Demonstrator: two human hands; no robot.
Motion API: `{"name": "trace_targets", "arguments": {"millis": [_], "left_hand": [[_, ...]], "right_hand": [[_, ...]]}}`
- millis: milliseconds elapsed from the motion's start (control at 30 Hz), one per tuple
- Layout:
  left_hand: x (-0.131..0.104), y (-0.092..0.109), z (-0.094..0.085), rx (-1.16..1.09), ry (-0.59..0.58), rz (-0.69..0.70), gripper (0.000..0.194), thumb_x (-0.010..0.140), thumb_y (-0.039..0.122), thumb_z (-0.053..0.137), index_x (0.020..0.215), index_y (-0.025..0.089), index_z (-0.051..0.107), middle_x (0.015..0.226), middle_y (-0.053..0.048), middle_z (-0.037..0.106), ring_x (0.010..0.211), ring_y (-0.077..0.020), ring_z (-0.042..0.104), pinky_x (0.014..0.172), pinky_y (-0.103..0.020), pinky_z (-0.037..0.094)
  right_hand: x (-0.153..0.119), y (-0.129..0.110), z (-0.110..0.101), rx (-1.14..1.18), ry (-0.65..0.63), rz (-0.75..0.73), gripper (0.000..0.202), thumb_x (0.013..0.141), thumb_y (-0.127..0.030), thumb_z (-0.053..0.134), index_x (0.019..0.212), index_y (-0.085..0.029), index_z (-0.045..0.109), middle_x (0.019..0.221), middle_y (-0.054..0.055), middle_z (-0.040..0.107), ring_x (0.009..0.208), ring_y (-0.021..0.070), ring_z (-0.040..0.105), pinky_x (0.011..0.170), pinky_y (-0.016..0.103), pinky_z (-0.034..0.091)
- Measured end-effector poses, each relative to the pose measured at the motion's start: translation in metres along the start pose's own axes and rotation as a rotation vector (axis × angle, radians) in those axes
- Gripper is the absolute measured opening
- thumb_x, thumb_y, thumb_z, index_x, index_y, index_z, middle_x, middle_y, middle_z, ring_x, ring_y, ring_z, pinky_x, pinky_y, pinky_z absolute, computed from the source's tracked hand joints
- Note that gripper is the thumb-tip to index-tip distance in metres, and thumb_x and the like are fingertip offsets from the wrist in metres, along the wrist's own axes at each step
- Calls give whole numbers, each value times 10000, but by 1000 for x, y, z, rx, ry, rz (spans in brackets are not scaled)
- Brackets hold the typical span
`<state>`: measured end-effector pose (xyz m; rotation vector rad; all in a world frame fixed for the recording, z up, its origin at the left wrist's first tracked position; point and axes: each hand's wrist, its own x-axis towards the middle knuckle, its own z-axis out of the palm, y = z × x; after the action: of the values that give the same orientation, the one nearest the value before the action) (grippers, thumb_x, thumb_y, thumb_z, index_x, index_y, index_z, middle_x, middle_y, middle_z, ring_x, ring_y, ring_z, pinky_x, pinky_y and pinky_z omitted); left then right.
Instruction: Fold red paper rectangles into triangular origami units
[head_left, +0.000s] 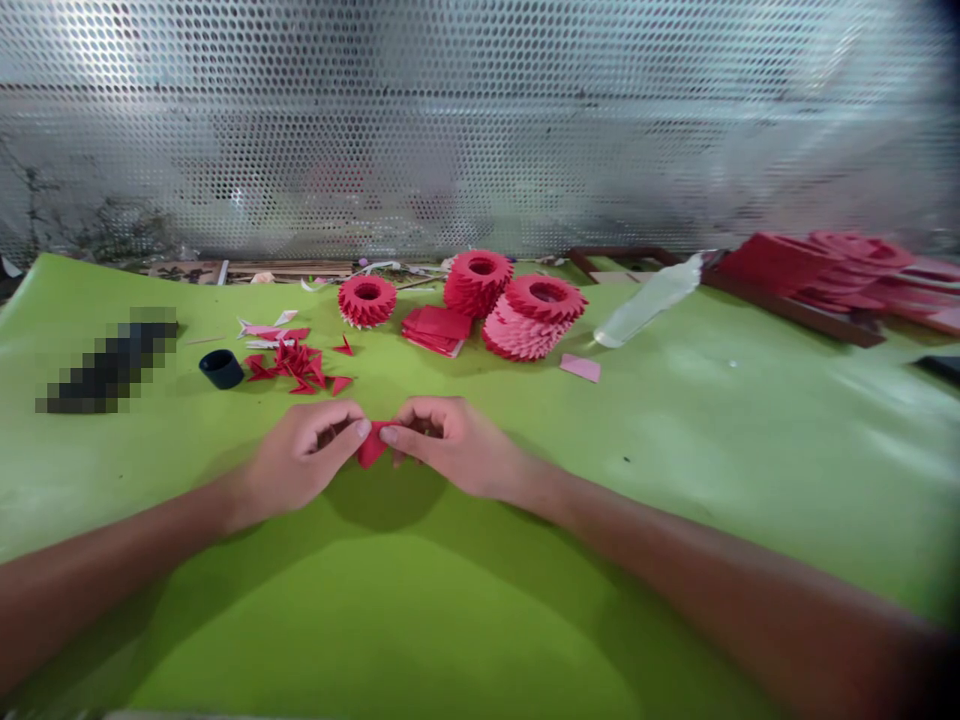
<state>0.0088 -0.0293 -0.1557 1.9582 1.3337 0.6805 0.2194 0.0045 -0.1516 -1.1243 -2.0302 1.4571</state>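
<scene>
A small folded piece of red paper (373, 447) is pinched between my two hands, just above the green tabletop. My left hand (311, 452) grips its left side with thumb and fingers. On its right side, my right hand (457, 445) holds it the same way, thumb on the front. Beyond my left hand lies a loose heap of folded red paper triangles (304, 365). A stack of flat red paper pieces (436, 328) rests farther back. Near it stand a small red paper ring (367, 301), a taller red ring stack (478, 284) and a red-and-pink one (534, 317).
A dark round cap (221, 369) sits left of the heap. A pink paper slip (580, 367) and a clear plastic sleeve (649, 300) lie to the right. A brown tray (806, 312) holding red paper stands at the back right. A perforated metal wall (480, 130) rises behind the table.
</scene>
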Motion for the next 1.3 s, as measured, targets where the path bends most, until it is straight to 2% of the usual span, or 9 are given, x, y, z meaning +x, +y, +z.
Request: {"name": "trace_targets", "arguments": {"millis": [167,367,533,800,900,1000,1133,1300], "left_hand": [[1,-2,1,27,14,45,355,971,382,452,754,169,635,655,-12,603,560,-133,496,493,-245,307],[2,-3,1,22,-2,60,343,964,373,473,730,167,617,620,5,570,531,-119,466,483,-236,293],[2,-3,2,31,27,14,340,968,373,472,729,174,609,638,1,577,547,-127,472,484,-243,285],[1,0,0,5,-10,-20,367,966,396,460,751,170,654,640,-4,596,508,-121,453,463,-244,278],[1,-1,1,21,-4,8,360,963,391,463,756,167,654,643,-7,600,514,-122,459,463,-243,276],[2,-2,1,34,9,48,351,957,373,461,737,165,639,627,-6,590,530,-127,475,482,-243,294],[2,-4,1,67,-12,95,356,946,354,453,715,154,635,610,-12,589,527,-129,471,501,-247,306],[2,-4,0,103,-31,113,385,948,360,436,699,144,635,589,-10,571,506,-122,443,489,-245,273]], "right_hand": [[-1,-1,0,-25,-8,-1,385,884,-540,658,802,-164,648,711,-1,645,581,103,506,527,235,351],[-1,-3,2,-113,6,-61,362,933,-529,595,940,-174,669,789,6,657,609,110,514,524,238,355],[2,1,0,-59,-33,26,418,932,-567,582,882,-160,669,803,38,710,593,112,543,508,236,365],[5,8,-4,-40,-57,-6,419,909,-573,614,880,-159,673,790,38,723,598,115,564,505,231,385],[4,7,-4,-40,-79,-6,424,908,-574,611,875,-155,667,777,39,710,601,119,564,511,234,390],[2,4,-3,-52,-41,-24,409,918,-567,597,903,-162,653,774,29,692,612,123,564,523,237,394],[0,-1,3,-152,14,-94,361,971,-513,534,1007,-179,665,831,22,686,612,115,536,518,235,359],[0,0,7,-193,35,-157,284,1000,-387,502,897,-168,652,756,-5,630,556,91,457,502,227,325]]}}
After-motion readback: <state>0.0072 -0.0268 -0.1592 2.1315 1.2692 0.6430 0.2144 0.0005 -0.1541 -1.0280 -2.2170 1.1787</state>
